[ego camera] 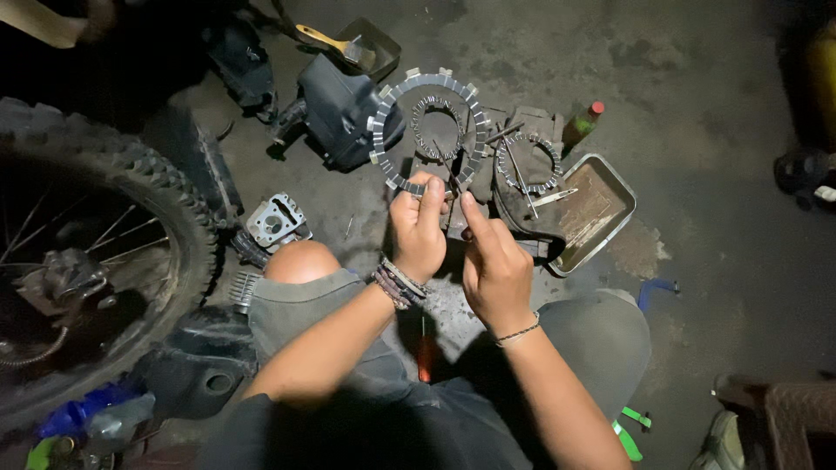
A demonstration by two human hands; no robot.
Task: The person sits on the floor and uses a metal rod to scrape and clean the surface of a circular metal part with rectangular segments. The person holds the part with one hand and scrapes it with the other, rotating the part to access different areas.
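The forearms sit nearest the camera, rising from the bottom edge over bent knees in grey shorts; above them the left hand [418, 228] is curled shut, thumb on top, pinching the lower rim of a large toothed ring [427, 132] at about its 6 o'clock; the ring stands up and away from that hand toward 12 o'clock, its flat face turned to the camera, its open centre showing a smaller ring [437, 127] lying on the floor behind it; the right hand [495, 265] is just beside the left, at its 4 o'clock, fingers gathered with the forefinger and thumb pointing up toward the ring's lower right edge; whether those fingertips touch the ring or pinch something small cannot be told, since the spot is dark; so the left hand alone carries the ring for certain, and the right is the one still to close on it; another toothed ring [528, 163] lies on the floor at 2 o'clock from the hands, with thin rods across it; a metal tray [616, 193] sits at 3 o'clock beyond it, a small bottle [584, 122] past that; a knobby tyre [139, 191] fills the 9 o'clock side, an engine part [277, 221] between it and the left knee.
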